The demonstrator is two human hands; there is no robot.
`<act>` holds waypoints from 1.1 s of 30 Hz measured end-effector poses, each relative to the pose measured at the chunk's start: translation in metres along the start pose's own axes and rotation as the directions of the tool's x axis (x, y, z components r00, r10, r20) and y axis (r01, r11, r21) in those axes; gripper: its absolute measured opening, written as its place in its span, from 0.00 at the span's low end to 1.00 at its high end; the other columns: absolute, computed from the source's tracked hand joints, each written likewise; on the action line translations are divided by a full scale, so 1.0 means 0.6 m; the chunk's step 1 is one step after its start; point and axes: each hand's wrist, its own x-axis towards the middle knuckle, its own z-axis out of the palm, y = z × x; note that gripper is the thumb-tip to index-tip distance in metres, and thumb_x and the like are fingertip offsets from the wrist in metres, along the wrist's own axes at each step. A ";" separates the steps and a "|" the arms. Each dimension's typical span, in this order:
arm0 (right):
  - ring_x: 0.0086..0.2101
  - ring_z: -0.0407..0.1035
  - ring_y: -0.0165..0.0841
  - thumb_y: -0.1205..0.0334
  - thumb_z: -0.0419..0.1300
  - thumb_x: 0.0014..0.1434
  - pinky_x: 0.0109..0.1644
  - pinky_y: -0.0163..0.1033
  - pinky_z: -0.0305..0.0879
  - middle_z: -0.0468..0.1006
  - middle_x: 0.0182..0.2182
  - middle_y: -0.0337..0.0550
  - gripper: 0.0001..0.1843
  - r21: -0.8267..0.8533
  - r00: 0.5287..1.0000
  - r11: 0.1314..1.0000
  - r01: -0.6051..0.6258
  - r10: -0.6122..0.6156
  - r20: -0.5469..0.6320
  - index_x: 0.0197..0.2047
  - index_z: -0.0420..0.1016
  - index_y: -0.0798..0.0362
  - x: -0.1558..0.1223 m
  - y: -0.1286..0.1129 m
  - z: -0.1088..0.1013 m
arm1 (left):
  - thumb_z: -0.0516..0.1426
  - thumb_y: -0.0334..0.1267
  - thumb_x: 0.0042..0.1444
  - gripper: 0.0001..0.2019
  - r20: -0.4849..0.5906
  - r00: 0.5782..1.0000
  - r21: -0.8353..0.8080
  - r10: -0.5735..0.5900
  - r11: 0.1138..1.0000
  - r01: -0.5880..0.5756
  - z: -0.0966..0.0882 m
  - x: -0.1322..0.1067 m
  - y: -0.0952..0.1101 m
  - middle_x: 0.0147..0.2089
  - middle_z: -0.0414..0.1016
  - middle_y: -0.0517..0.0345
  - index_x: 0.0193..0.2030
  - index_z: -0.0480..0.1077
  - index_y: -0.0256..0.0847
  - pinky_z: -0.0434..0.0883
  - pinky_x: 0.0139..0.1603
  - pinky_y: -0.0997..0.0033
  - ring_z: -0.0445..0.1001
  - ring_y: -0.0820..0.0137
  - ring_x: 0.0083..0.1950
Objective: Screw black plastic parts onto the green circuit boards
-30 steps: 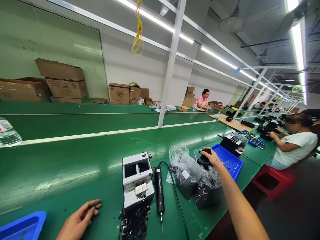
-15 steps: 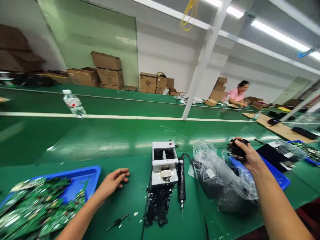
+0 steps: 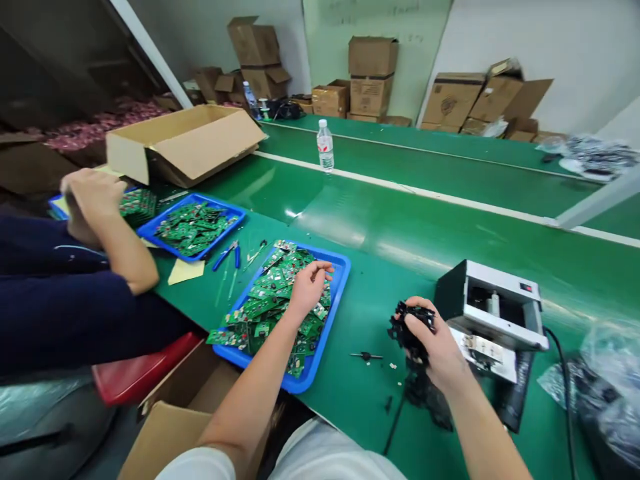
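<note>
My left hand (image 3: 309,288) lies open on a heap of green circuit boards (image 3: 280,307), which fill a blue plastic tray (image 3: 331,320). My right hand (image 3: 429,341) grips a clump of black components (image 3: 407,331) just left of a white-and-grey benchtop machine (image 3: 493,313). Below that hand, a loose pile of black pieces (image 3: 425,393) lies on the green bench. An electric screwdriver (image 3: 515,393) sits partly hidden beneath the machine. A small black-handled tool (image 3: 367,356) lies between the tray and my right hand.
A co-worker's hand (image 3: 90,200) and dark sleeve (image 3: 65,293) reach in at left beside a second blue tray of boards (image 3: 193,230). Blue-handled pliers (image 3: 227,255), a cardboard box (image 3: 180,143), a water bottle (image 3: 325,147) and a plastic bag (image 3: 607,393) surround the bench.
The view has swung left, bringing the boards to the centre. My left hand has moved onto the boards. My right hand has dropped beside the machine, still gripping the black clump.
</note>
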 end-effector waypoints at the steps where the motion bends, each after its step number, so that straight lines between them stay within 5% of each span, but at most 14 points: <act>1: 0.32 0.74 0.36 0.40 0.52 0.61 0.32 0.40 0.72 0.79 0.38 0.47 0.23 -0.056 0.999 0.998 0.034 -0.035 -0.008 0.49 0.65 0.50 0.016 0.014 0.023 | 0.51 0.39 0.59 0.15 -0.012 1.000 0.018 -0.006 1.000 0.006 -0.009 -0.006 -0.001 0.42 0.78 0.48 0.46 0.72 0.33 0.70 0.29 0.75 0.76 0.70 0.37; 6: 0.43 0.72 0.41 0.52 0.57 0.60 0.45 0.44 0.70 0.76 0.45 0.48 0.17 -0.314 0.983 0.931 0.184 -0.173 0.065 0.49 0.71 0.50 0.060 0.059 0.074 | 0.49 0.37 0.63 0.14 -0.001 0.997 0.228 0.073 0.971 -0.071 -0.034 -0.076 0.038 0.39 0.77 0.52 0.48 0.72 0.36 0.70 0.33 0.74 0.75 0.71 0.35; 8: 0.47 0.70 0.42 0.57 0.57 0.60 0.46 0.45 0.69 0.74 0.48 0.48 0.17 -0.422 0.969 0.873 0.243 -0.205 0.135 0.53 0.72 0.47 0.064 0.064 0.073 | 0.49 0.36 0.64 0.14 0.192 0.971 0.373 0.145 0.904 -0.209 -0.029 -0.124 0.064 0.41 0.77 0.53 0.50 0.72 0.40 0.71 0.40 0.72 0.75 0.71 0.38; 10: 0.50 0.68 0.43 0.61 0.56 0.60 0.46 0.45 0.70 0.73 0.50 0.47 0.21 -0.520 0.959 0.807 0.279 -0.211 0.186 0.57 0.70 0.44 0.063 0.066 0.070 | 0.50 0.37 0.65 0.14 0.490 0.867 0.456 0.089 0.822 -0.342 -0.016 -0.176 0.085 0.45 0.76 0.55 0.54 0.70 0.44 0.70 0.47 0.69 0.75 0.70 0.42; 11: 0.51 0.67 0.43 0.62 0.56 0.60 0.45 0.45 0.70 0.73 0.51 0.47 0.23 -0.563 0.956 0.774 0.290 -0.210 0.204 0.59 0.68 0.43 0.062 0.066 0.068 | 0.51 0.38 0.64 0.14 0.629 0.777 0.474 0.018 0.784 -0.401 -0.007 -0.200 0.091 0.46 0.75 0.56 0.56 0.68 0.46 0.70 0.47 0.69 0.75 0.68 0.45; 13: 0.51 0.65 0.44 0.61 0.55 0.61 0.43 0.45 0.72 0.71 0.52 0.48 0.25 -0.633 0.952 0.712 0.304 -0.204 0.227 0.62 0.66 0.42 0.058 0.065 0.067 | 0.54 0.42 0.63 0.16 0.764 0.638 0.503 -0.090 0.704 -0.502 0.013 -0.242 0.092 0.48 0.73 0.55 0.57 0.66 0.46 0.71 0.45 0.68 0.74 0.66 0.48; 15: 0.52 0.63 0.46 0.59 0.55 0.62 0.41 0.45 0.72 0.70 0.54 0.49 0.25 -0.682 0.947 0.657 0.320 -0.202 0.249 0.63 0.64 0.43 0.054 0.066 0.065 | 0.56 0.44 0.61 0.17 0.813 0.563 0.518 -0.147 0.624 -0.585 0.035 -0.269 0.082 0.49 0.71 0.54 0.56 0.65 0.45 0.71 0.39 0.69 0.72 0.64 0.48; 23: 0.54 0.60 0.52 0.64 0.55 0.60 0.46 0.56 0.69 0.66 0.58 0.56 0.28 -0.750 0.909 0.513 0.417 -0.228 0.349 0.64 0.64 0.48 0.044 0.072 0.050 | 0.50 0.37 0.64 0.05 0.889 0.457 0.413 -0.019 0.460 -0.786 0.066 -0.281 0.027 0.44 0.68 0.51 0.43 0.64 0.40 0.64 0.25 0.70 0.69 0.65 0.44; 28: 0.54 0.60 0.54 0.63 0.55 0.60 0.42 0.58 0.70 0.66 0.59 0.55 0.29 -0.801 0.890 0.391 0.453 -0.252 0.380 0.65 0.62 0.46 0.042 0.074 0.040 | 0.48 0.34 0.66 0.06 0.875 0.483 0.416 0.047 0.440 -0.796 0.070 -0.256 0.037 0.42 0.69 0.52 0.41 0.64 0.40 0.64 0.26 0.70 0.68 0.67 0.41; 33: 0.53 0.62 0.52 0.64 0.55 0.60 0.40 0.53 0.71 0.68 0.59 0.53 0.28 -0.818 0.882 0.346 0.461 -0.282 0.377 0.64 0.64 0.44 0.044 0.065 0.023 | 0.51 0.38 0.65 0.06 0.850 0.526 0.492 -0.037 0.415 -0.765 0.072 -0.247 0.054 0.45 0.68 0.51 0.43 0.64 0.39 0.64 0.25 0.69 0.69 0.66 0.41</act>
